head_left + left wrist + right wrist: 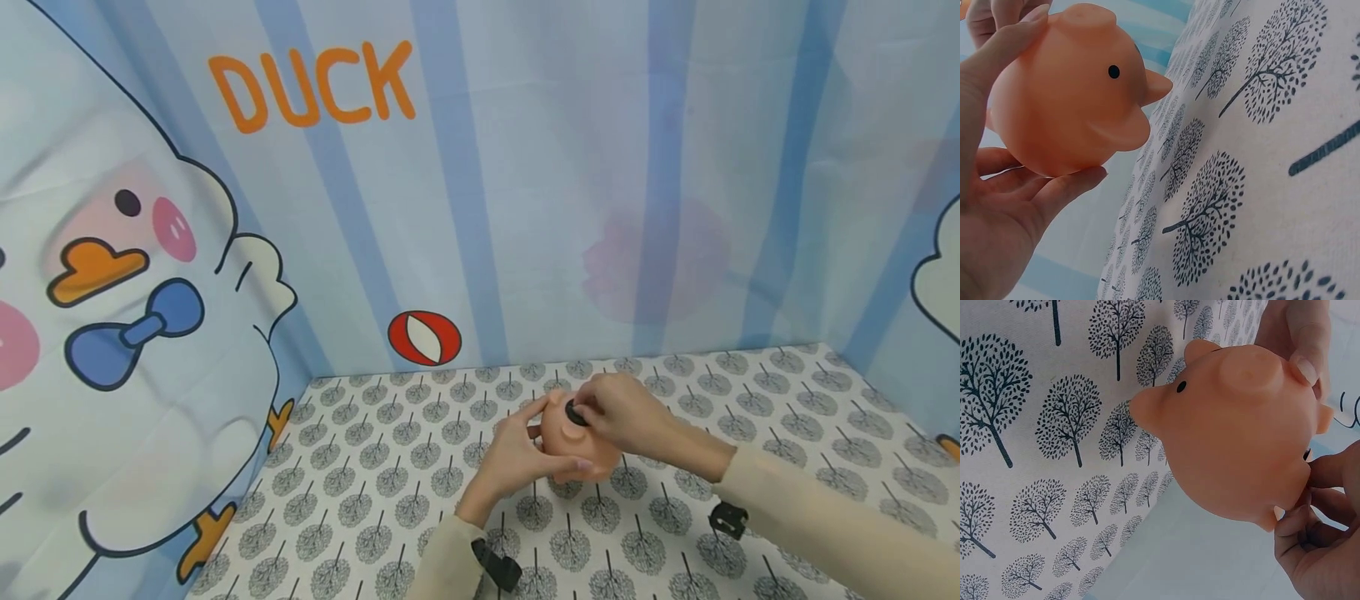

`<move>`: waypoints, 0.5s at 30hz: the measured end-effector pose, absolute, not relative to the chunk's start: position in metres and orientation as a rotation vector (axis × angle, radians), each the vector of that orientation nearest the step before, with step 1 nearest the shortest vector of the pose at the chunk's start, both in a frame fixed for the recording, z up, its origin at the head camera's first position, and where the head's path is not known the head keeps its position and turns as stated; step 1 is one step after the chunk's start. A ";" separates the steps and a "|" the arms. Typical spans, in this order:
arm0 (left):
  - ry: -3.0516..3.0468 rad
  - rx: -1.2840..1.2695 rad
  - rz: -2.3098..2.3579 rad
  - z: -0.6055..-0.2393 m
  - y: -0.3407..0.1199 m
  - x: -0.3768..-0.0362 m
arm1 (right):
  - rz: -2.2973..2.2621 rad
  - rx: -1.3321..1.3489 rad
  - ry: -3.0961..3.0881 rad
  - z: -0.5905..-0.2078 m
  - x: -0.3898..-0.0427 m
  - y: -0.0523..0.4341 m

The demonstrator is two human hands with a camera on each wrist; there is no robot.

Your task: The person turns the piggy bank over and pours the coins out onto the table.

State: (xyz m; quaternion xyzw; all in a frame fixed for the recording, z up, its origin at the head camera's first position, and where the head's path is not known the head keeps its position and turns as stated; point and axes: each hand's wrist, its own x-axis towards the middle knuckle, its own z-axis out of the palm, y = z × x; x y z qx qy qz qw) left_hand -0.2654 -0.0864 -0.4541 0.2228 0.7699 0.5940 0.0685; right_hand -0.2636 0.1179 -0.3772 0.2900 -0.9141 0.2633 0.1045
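A peach-coloured piggy bank (558,443) is held above the table, tipped so that its underside, with short feet, faces up and back in the head view. My left hand (512,457) grips its body, with the thumb on the near side and fingers on the far side. The right hand (621,410) pinches at a black round plug (576,413) in the underside. In the right wrist view, the right hand's fingers (1296,515) are between the feet and mostly hide the plug. The pig's snout and eyes face down toward the cloth.
A white cloth (360,500) printed with grey trees covers the table. Behind it hangs a blue striped curtain (540,208) with a large duck (150,433), the word DUCK and a red-and-white ball (424,337) printed on it. A black strap (497,565) is on the left wrist.
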 end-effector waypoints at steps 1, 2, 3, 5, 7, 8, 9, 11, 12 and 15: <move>2.320 0.673 1.788 -0.454 -0.086 -0.265 | 0.785 0.849 -2.701 -0.377 -0.264 0.118; 2.321 0.673 1.787 -0.454 -0.086 -0.265 | 0.793 0.845 -2.707 -0.377 -0.264 0.118; 2.325 0.671 1.786 -0.453 -0.087 -0.265 | 0.801 0.843 -2.710 -0.377 -0.264 0.119; 2.338 0.663 1.780 -0.453 -0.087 -0.266 | 0.815 0.832 -2.722 -0.376 -0.264 0.119; 2.349 0.654 1.774 -0.452 -0.087 -0.266 | 0.825 0.828 -2.724 -0.375 -0.265 0.119; 2.353 0.652 1.772 -0.452 -0.087 -0.266 | 0.827 0.828 -2.723 -0.375 -0.265 0.119; 2.352 0.651 1.773 -0.452 -0.088 -0.266 | 0.834 0.827 -2.722 -0.374 -0.265 0.119; 2.354 0.651 1.772 -0.452 -0.088 -0.265 | 0.843 0.824 -2.721 -0.373 -0.266 0.119; 2.353 0.652 1.772 -0.452 -0.088 -0.265 | 0.845 0.826 -2.717 -0.372 -0.266 0.120; 2.359 0.659 1.770 -0.453 -0.088 -0.266 | 0.855 0.826 -2.717 -0.370 -0.266 0.120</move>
